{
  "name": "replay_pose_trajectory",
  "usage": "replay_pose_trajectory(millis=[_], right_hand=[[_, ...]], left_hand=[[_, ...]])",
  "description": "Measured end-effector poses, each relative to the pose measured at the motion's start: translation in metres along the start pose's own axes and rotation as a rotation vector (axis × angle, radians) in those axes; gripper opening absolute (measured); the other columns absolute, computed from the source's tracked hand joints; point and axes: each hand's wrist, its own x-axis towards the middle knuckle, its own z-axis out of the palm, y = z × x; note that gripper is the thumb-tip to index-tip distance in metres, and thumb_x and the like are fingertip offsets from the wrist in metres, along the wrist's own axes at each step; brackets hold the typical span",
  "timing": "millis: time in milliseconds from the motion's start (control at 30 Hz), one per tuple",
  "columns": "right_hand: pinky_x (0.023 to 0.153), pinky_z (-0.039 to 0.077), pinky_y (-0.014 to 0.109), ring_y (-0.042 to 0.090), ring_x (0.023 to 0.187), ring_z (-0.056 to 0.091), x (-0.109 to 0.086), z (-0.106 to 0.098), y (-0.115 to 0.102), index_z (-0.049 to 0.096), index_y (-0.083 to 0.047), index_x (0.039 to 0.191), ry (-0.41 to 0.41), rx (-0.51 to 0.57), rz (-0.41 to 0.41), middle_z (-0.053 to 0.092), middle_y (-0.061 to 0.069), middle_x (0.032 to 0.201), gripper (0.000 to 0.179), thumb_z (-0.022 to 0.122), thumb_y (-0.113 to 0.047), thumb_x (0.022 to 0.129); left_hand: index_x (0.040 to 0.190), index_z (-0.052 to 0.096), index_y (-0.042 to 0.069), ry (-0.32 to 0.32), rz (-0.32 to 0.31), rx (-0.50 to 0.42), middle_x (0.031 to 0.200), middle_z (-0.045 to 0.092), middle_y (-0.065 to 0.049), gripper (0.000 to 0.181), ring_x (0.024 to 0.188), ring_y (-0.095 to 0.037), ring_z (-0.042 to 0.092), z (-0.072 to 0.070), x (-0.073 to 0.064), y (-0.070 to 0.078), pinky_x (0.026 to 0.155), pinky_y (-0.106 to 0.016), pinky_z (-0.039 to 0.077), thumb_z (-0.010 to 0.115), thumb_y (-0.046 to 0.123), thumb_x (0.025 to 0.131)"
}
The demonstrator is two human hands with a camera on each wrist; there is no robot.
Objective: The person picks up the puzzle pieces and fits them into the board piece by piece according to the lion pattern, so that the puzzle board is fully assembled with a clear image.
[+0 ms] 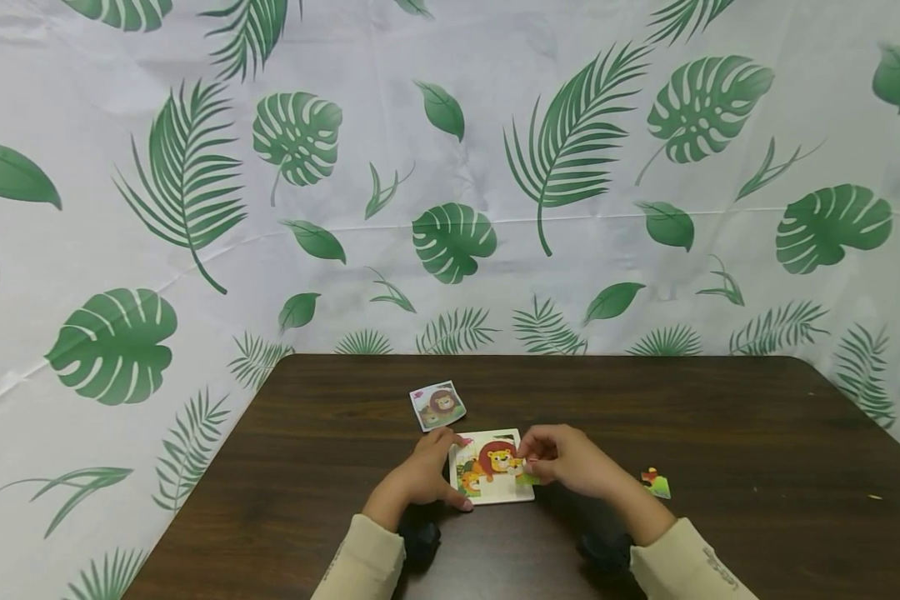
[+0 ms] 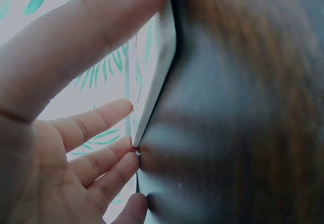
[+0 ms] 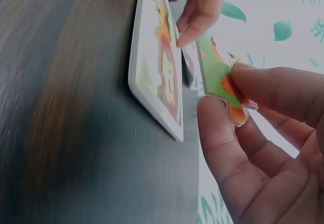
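Observation:
A white-framed jigsaw puzzle board [image 1: 502, 499] lies on the table, with a brown-maned lion and an orange animal pictured in it. My left hand [image 1: 426, 473] rests at its left side, fingers spread, thumb along the near edge and a fingertip touching the border in the left wrist view. Between thumb and fingers, my right hand [image 1: 566, 460] pinches a green and orange puzzle piece [image 3: 218, 78]. That piece is held tilted over the board's right side, raised off it in the right wrist view. Fingers cover much of it in the head view.
A small picture card [image 1: 437, 406] with the same lion lies just behind the board. Another puzzle piece [image 1: 656, 482], red, yellow and green, lies on the dark wooden table [image 1: 757, 442] beyond the right forearm. A leaf-patterned cloth [image 1: 375, 275] hangs behind the table.

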Motion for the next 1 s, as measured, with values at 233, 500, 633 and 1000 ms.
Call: replay_pose_trajectory(millis=[233, 500, 633, 1000], right_hand=[[0.057, 0.052, 0.035, 0.017, 0.067, 0.055, 0.010, 0.010, -0.006, 0.060, -0.001, 0.089, 0.009, 0.040, -0.018, 0.056, 0.005, 0.077, 0.008, 0.066, -0.002, 0.083], [0.056, 0.052, 0.035, 0.018, 0.066, 0.053, 0.016, 0.020, -0.011, 0.061, -0.001, 0.089, 0.010, 0.034, -0.010, 0.054, 0.005, 0.074, 0.009, 0.066, 0.000, 0.082], [0.054, 0.050, 0.030, 0.016, 0.065, 0.053, 0.020, 0.025, -0.008, 0.063, -0.004, 0.088, 0.015, -0.007, -0.026, 0.056, 0.003, 0.075, 0.009, 0.067, 0.000, 0.081], [0.054, 0.042, 0.024, 0.010, 0.062, 0.050, 0.027, 0.040, -0.002, 0.065, -0.008, 0.084, 0.055, -0.145, -0.065, 0.055, -0.005, 0.070, 0.015, 0.068, 0.003, 0.076]], left_hand=[[0.121, 0.047, 0.002, 0.001, 0.006, -0.001, 0.130, 0.036, -0.014, 0.076, 0.120, -0.034, 0.033, -0.001, 0.000, 0.001, 0.098, -0.049, 0.032, 0.087, 0.024, 0.060], [0.119, 0.047, 0.001, 0.011, 0.042, 0.005, 0.128, 0.037, -0.014, 0.075, 0.118, -0.033, 0.034, -0.001, -0.001, -0.001, 0.096, -0.049, 0.033, 0.087, 0.026, 0.060], [0.118, 0.047, 0.002, 0.014, 0.059, 0.003, 0.127, 0.037, -0.013, 0.075, 0.117, -0.033, 0.035, -0.001, -0.001, -0.001, 0.096, -0.048, 0.033, 0.087, 0.025, 0.060], [0.119, 0.047, 0.002, 0.002, 0.029, -0.010, 0.129, 0.037, -0.012, 0.075, 0.119, -0.032, 0.034, -0.001, 0.000, 0.000, 0.096, -0.049, 0.033, 0.087, 0.024, 0.060]])
